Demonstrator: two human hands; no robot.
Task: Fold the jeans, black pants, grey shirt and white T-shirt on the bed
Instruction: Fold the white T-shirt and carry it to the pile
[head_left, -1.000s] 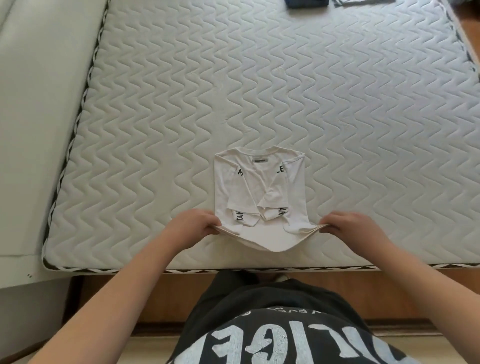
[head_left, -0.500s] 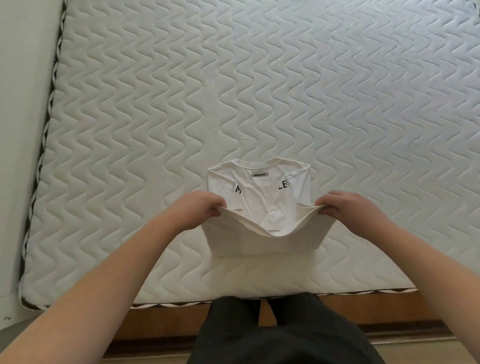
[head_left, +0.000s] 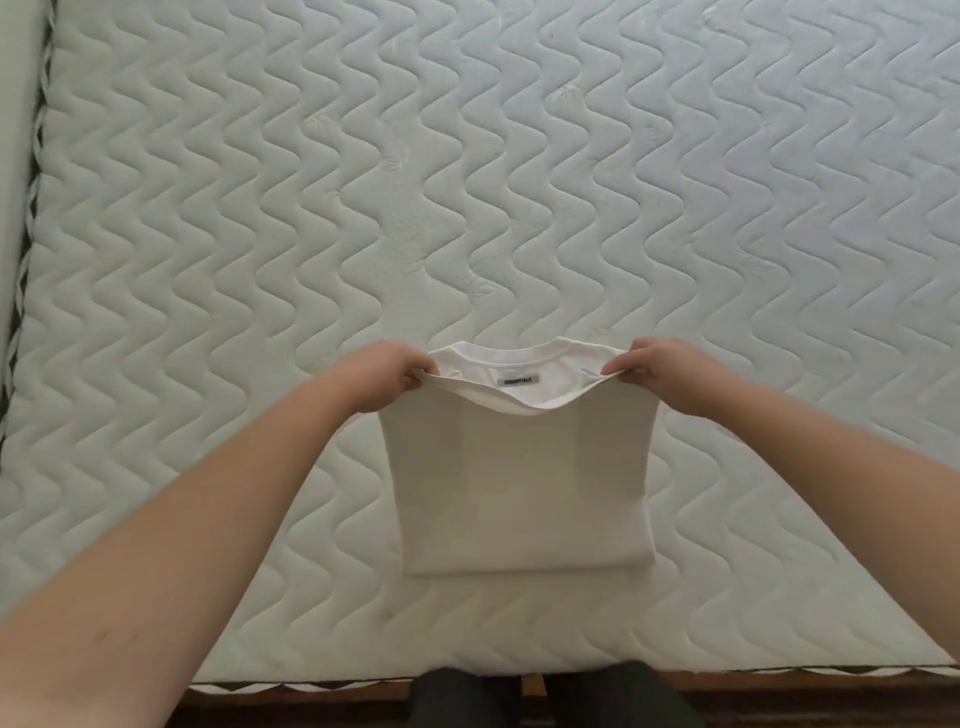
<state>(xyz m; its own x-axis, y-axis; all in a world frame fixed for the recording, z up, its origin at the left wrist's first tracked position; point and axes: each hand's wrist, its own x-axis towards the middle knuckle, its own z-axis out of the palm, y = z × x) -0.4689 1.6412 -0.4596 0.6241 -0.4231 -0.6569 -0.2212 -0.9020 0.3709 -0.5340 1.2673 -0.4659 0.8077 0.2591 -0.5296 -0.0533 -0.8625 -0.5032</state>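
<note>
Up and over the bottom hem has been carried since a second ago, from the near edge of the bed to the collar end, so the printed sleeves are now covered. And the white T-shirt (head_left: 519, 483) is seen lying as a neat rectangle on the quilted mattress (head_left: 519, 182) of the bed, close to its near edge, with the fold at the near side. One corner of the raised hem is pinched by the left hand (head_left: 382, 379), the other by the right hand (head_left: 662, 376), both with fingers curled onto the cloth. Between the two hands the hem is held slightly lifted and sagging, and the neckline with its small dark label (head_left: 518, 382) is left showing beyond it. Dark clothing is glimpsed at the bottom edge.
</note>
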